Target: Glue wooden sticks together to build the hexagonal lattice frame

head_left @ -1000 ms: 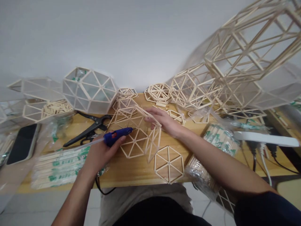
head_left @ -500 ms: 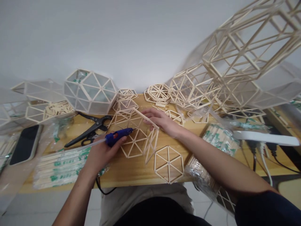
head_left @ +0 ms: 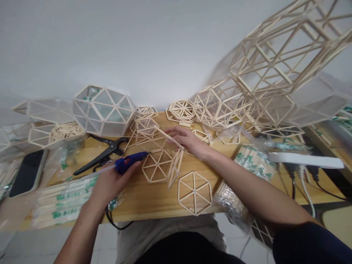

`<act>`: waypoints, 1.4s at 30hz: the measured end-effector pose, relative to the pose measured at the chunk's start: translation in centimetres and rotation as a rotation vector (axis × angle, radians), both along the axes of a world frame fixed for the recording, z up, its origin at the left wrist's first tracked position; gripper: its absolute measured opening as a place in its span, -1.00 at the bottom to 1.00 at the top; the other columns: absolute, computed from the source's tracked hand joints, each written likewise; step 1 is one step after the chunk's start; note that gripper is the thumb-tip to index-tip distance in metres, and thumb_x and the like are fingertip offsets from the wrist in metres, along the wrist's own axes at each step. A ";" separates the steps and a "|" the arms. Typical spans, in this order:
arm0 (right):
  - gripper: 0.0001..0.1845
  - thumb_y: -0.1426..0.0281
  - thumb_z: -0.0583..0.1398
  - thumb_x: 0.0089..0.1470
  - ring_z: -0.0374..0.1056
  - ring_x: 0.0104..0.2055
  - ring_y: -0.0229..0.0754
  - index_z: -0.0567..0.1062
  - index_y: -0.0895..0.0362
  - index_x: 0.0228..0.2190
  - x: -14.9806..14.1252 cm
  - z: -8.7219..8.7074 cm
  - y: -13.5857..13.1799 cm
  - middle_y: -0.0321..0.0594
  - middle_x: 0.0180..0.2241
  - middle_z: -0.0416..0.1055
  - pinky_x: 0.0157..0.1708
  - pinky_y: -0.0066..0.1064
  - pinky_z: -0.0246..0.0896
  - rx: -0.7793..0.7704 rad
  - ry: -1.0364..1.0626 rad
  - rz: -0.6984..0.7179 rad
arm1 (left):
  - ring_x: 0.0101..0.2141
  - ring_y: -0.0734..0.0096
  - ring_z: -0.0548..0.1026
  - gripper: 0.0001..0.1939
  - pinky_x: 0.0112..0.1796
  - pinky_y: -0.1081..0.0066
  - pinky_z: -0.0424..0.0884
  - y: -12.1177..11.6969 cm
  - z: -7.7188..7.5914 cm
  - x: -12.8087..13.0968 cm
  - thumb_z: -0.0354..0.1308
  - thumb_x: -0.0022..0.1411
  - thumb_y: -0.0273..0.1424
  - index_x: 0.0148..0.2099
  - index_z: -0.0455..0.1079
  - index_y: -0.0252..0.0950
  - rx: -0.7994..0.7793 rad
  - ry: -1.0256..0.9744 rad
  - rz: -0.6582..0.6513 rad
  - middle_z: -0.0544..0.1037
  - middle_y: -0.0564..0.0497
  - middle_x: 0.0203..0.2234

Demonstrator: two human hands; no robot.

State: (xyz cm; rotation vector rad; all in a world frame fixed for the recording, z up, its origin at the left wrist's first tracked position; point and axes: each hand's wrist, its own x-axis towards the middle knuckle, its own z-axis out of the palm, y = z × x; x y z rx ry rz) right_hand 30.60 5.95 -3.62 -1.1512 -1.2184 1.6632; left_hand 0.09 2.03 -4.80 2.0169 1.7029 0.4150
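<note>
My left hand [head_left: 110, 185] is closed around a blue hot glue gun [head_left: 131, 162], with a clear glue stick coming out of its back end. The nozzle points right, close to a frame of wooden sticks [head_left: 157, 165] made of joined hexagons with spokes. My right hand [head_left: 189, 141] grips the upper part of that frame, where a panel stands tilted up; its fingertips are partly hidden behind a stick. A separate flat hexagon of sticks [head_left: 195, 192] lies on the table just in front of it.
Black scissors [head_left: 101, 154], a phone [head_left: 27, 173] and bagged sticks [head_left: 64, 200] lie on the left. A covered polyhedron [head_left: 104, 110] stands behind. On the right are a large stick lattice [head_left: 271, 66], another stick pack [head_left: 251, 161] and a white power strip [head_left: 305, 160] with cables.
My left hand has drawn the glue gun back to the left, away from the frame. My right hand keeps its hold. The whole view has shifted slightly.
</note>
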 end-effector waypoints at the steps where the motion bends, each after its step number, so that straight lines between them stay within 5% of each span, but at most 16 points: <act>1: -0.63 0.29 0.35 0.03 0.41 -0.24 -0.17 0.56 0.03 -0.08 0.0 0.0 0.0 -0.25 -0.22 0.55 -0.42 -0.45 0.31 -0.002 -0.003 0.004 | -0.20 -0.05 0.65 -0.38 -0.19 0.19 0.46 0.0 0.0 -0.1 0.09 0.29 0.24 -0.14 0.65 -0.18 -0.006 0.012 -0.002 0.73 -0.09 -0.27; 32: -0.65 0.31 0.34 0.04 0.38 -0.26 -0.18 0.55 0.04 -0.09 -0.1 0.0 0.1 -0.26 -0.22 0.51 -0.42 -0.44 0.29 -0.009 -0.015 -0.003 | -0.32 0.09 0.63 -0.43 -0.27 0.26 0.44 1.5 1.1 4.0 0.06 0.29 0.21 -0.30 0.57 -0.16 0.028 0.041 -0.102 0.70 -0.03 -0.38; 42: -0.66 0.31 0.34 0.05 0.38 -0.28 -0.19 0.55 0.03 -0.09 0.0 0.0 0.1 -0.26 -0.23 0.53 -0.42 -0.45 0.29 -0.011 -0.028 0.004 | -0.38 0.16 0.61 -0.50 -0.28 0.31 0.50 1.2 2.6 3.0 0.17 0.27 0.16 -0.20 0.63 -0.14 0.022 -0.009 -0.086 0.68 0.06 -0.43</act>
